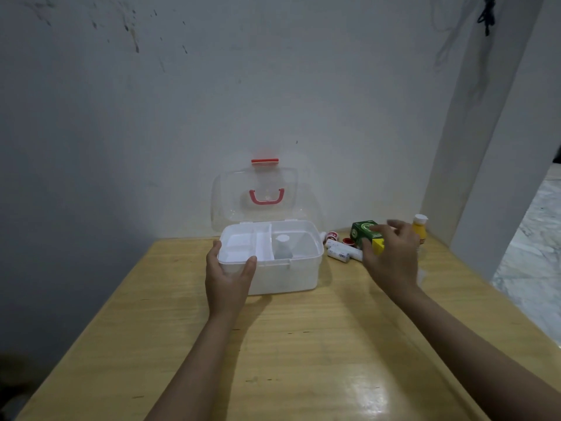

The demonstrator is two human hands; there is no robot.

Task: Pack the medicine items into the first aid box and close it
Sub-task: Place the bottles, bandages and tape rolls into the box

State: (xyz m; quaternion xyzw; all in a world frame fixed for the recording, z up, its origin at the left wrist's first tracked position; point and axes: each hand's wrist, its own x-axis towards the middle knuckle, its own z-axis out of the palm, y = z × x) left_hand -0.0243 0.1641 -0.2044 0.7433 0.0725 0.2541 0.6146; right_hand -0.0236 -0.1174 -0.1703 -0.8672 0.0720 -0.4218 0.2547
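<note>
The white first aid box stands on the wooden table with its clear lid tilted up against the wall; the lid has a red handle and latch. Inside are a white divided tray on the left and a white bottle in the right compartment. My left hand grips the box's front left corner. My right hand holds a green and yellow carton just right of the box. Small white tubes and red-capped items lie under the carton. A yellow bottle with a white cap stands behind my right hand.
The wooden table sits against a white wall. A white pillar rises at the right, with marble floor beyond the table's right edge. A dark cord hangs at the top right.
</note>
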